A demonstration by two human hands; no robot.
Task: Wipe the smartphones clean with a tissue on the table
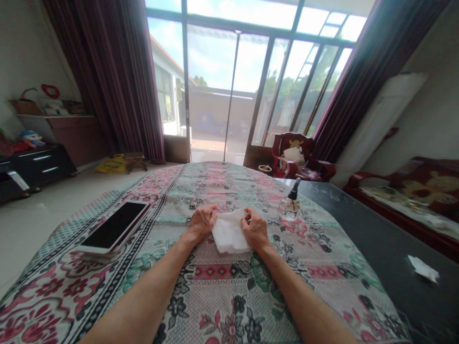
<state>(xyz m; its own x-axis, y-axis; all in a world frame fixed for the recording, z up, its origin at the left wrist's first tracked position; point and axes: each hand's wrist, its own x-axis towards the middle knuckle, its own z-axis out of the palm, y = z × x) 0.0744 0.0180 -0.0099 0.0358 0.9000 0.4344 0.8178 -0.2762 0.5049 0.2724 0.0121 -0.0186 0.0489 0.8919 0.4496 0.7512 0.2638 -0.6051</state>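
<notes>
A white tissue (231, 234) is stretched between my two hands, just over the patterned tablecloth (222, 301). My left hand (202, 220) pinches its upper left corner, with the fingers closed. On the other side, my right hand (255, 228) grips the upper right edge between thumb and curled fingers. The tissue's lower edge hangs toward me and looks slightly ragged. To the right of my right hand stands a clear round bottle (289, 208) with a black top, apart from the hand.
A white-framed tablet (113, 227) lies on a stack at the left. A dark table (380, 243) adjoins on the right, bearing a crumpled white tissue (423, 269). Beyond are a wooden chair (292, 153), a wooden sofa (412, 191) and tall glass doors (222, 95) between purple curtains (118, 81).
</notes>
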